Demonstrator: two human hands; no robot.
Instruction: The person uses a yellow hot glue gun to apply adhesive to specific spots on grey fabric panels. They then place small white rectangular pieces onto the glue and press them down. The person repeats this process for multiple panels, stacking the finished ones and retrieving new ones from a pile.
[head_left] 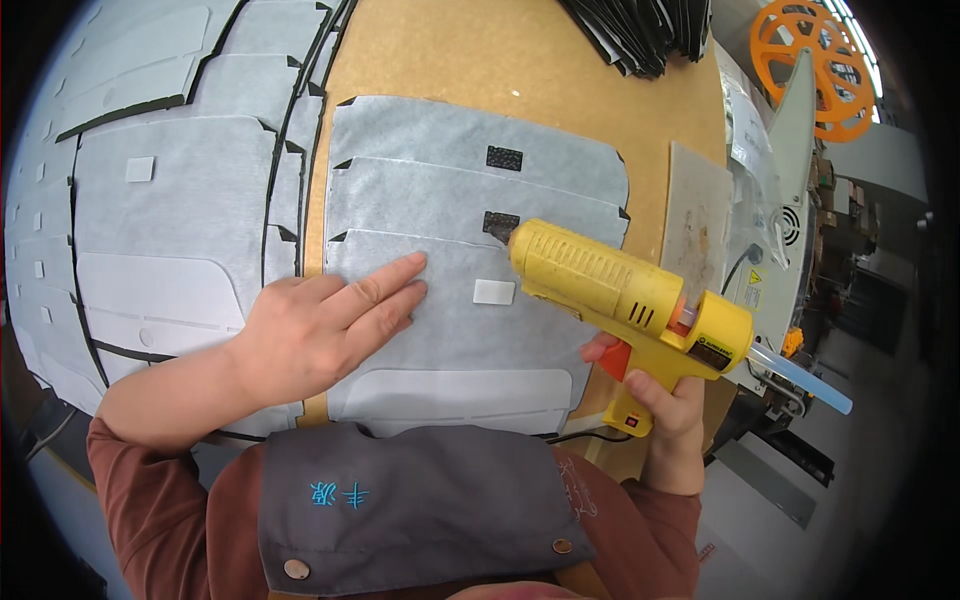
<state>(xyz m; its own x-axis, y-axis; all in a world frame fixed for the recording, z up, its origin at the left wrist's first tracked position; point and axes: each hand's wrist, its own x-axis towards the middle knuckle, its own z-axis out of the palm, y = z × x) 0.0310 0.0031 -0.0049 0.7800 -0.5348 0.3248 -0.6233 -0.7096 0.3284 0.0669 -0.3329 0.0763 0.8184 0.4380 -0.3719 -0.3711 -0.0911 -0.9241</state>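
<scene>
right hand (662,402) gripping glue gun (600,275), left hand (318,332) extended, empty; black patches (504,158) seemingly reached, white patch (494,292) below apparently remaining.

The right hand (676,405) holds a yellow glue gun (600,278). The left hand (320,325) rests on a big grey sheet (430,335).

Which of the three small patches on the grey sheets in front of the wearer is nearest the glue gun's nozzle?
The middle black patch: the nozzle overlaps it in view. The upper black patch and lower white patch lie farther off.
</scene>
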